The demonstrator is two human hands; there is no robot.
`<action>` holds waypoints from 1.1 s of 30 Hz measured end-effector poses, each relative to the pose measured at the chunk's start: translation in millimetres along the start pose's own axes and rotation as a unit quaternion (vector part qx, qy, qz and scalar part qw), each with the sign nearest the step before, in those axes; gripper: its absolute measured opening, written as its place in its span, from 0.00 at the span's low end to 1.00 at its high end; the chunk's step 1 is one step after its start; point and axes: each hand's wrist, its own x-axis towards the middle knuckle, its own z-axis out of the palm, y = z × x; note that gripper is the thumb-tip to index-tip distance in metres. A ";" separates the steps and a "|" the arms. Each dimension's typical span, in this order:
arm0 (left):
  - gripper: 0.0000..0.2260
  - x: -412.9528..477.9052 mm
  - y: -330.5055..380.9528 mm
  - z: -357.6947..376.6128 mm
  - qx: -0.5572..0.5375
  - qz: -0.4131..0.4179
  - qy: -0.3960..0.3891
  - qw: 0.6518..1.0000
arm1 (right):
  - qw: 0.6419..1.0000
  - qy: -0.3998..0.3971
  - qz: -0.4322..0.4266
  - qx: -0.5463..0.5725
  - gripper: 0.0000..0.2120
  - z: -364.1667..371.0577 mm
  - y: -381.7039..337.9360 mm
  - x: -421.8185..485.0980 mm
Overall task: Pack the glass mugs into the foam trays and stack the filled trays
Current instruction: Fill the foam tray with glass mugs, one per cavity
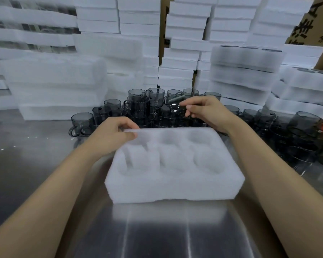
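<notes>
Foam tray (175,185) is sat flat on the steel table (157,229), roughly in the middle and a bit back from the near edge. Its long axis runs left to right, more or less along that edge, with the right end swung slightly nearer. Pockets are faced up, laid out as two rows of three, and only bare foam is seen in all six.

The tray's far-left corner is pinched by the left hand (112,133): thumb on top of the rim, fingers curled over the far side.

The right hand (207,110) is held past the tray's far-right corner, over the mugs. Its fingers are curled in and closed on a smoky glass mug (175,108), which is tipped over at an angle rather than upright. It's blurred, so which way the handle points can't be told.

Behind the tray, a cluster of grey mugs (138,107) is bunched toward the far edge of the table, some stacked on others, mouths up. More mugs (302,125) are lined up toward the far-right side.

At the far left, a pile of foam trays (54,86) is stacked. At the far right, a stack of filled trays (244,71) is parked, dark mug rims showing on the top one. White foam slabs (183,53) are piled high at the back, with a printed cardboard box (306,25) behind them at the top right.
</notes>
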 end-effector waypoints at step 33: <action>0.23 -14.2 11.6 35.3 -0.027 0.190 0.053 0.980 | 0.959 0.167 -0.199 -0.110 0.18 96.1 -50.7 -82.5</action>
